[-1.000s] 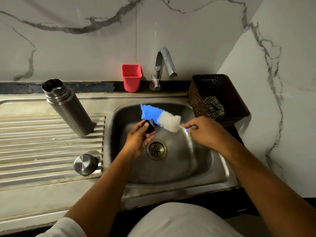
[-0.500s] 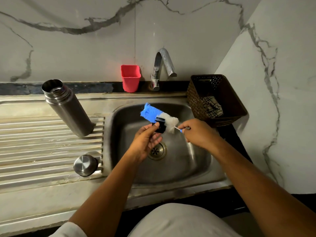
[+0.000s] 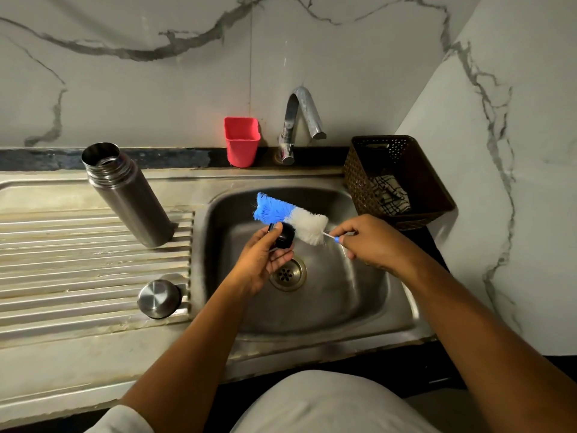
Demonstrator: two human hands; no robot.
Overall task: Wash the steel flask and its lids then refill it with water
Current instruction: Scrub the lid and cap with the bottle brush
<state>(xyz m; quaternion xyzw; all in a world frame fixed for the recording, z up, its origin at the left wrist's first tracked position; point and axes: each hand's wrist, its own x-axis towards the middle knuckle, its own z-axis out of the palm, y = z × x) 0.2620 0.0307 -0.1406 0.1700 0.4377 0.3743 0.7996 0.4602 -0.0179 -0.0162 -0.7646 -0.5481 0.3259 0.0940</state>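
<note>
In the head view, the left hand (image 3: 260, 260) gripped the black inner lid (image 3: 283, 236) over the sink (image 3: 343, 307), thumb and fingers curled round it, while the right hand (image 3: 373, 242) pinched the thin handle of the bottle brush (image 3: 293, 218), its blue-and-white bristles lying just above the lid and touching or nearly touching its top edge. A second before, the lid had sat lower in the palm, mostly hidden under the blue end of the bristles. Half a second before, it was pressed into the join of blue and white. Now it had turned in the fingers so that its rounded side showed, and the brush had slid slightly away across it. That looked like scrubbing in progress, the lid being rotated so that each face met the bristles. The steel flask (image 3: 128, 195) stood open and unmoved on the drainboard (image 3: 62, 245), with the steel cap (image 3: 159, 298) nearer the front edge, also where it had been. No water could be seen running from the tap (image 3: 301, 117), so by my judgement rinsing, the flask's own wash and the refill remained to be done
</note>
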